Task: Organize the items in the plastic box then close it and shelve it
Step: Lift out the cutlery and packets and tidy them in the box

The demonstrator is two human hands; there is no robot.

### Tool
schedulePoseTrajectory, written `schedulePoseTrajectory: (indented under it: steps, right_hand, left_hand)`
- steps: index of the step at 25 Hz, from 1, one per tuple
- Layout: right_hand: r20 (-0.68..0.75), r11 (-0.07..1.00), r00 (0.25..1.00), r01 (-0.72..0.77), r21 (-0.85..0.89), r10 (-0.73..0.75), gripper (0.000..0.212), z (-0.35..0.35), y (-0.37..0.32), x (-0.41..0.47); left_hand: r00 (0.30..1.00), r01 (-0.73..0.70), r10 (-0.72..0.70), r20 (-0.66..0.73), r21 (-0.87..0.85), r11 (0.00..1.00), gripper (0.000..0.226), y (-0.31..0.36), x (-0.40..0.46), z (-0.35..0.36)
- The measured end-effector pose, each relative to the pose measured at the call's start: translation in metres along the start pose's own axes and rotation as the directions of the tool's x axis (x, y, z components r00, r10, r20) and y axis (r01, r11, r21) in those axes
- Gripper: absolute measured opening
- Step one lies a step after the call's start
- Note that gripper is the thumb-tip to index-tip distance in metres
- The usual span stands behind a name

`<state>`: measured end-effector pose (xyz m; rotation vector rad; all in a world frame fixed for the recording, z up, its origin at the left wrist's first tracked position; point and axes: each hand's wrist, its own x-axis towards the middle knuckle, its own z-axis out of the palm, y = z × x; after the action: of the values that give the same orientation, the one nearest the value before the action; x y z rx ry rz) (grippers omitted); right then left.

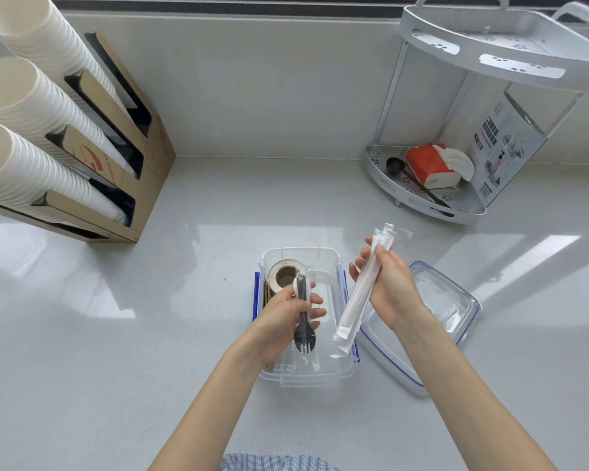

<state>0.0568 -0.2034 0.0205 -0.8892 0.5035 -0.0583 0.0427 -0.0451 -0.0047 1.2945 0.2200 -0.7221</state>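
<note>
A clear plastic box (323, 372) with blue clips stands open on the white counter. A brown tape roll (284, 274) lies in its far left corner. My left hand (283, 321) is over the box, shut on wrapped black cutlery (303, 321) with the fork tines pointing toward me. Over the box's right edge, my right hand (390, 283) grips a bundle of white paper-wrapped straws (357, 297), tilted from upper right to lower left. The box's clear lid (436, 321) lies upside up on the counter just right of the box.
A cardboard dispenser (130, 164) with three stacks of white paper cups (31, 96) stands at the left. A white two-tier corner shelf (456, 185) at the back right holds a red tissue pack (429, 163), a black scoop and a printed card.
</note>
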Motion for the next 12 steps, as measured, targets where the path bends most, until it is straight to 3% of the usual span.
schedulePoseTrajectory:
  steps: [3, 7, 12]
  right_hand:
    - [0.02, 0.993, 0.995, 0.095, -0.063, -0.094, 0.023, 0.004, 0.001, -0.002]
    - [0.139, 0.906, 0.977, 0.202, -0.373, -0.16, 0.022, 0.012, 0.025, -0.008]
    - [0.233, 0.739, 0.97, 0.109, -0.665, 0.067, 0.03, 0.01, 0.051, -0.016]
  left_hand:
    - [0.997, -0.066, 0.064, -0.03, -0.069, 0.995, 0.035, 0.004, 0.0, -0.002]
    - [0.989, -0.116, 0.104, -0.1, -0.121, 0.986, 0.031, 0.01, -0.003, -0.011]
    - [0.987, -0.128, 0.111, -0.117, -0.15, 0.98, 0.023, 0.01, -0.009, -0.018]
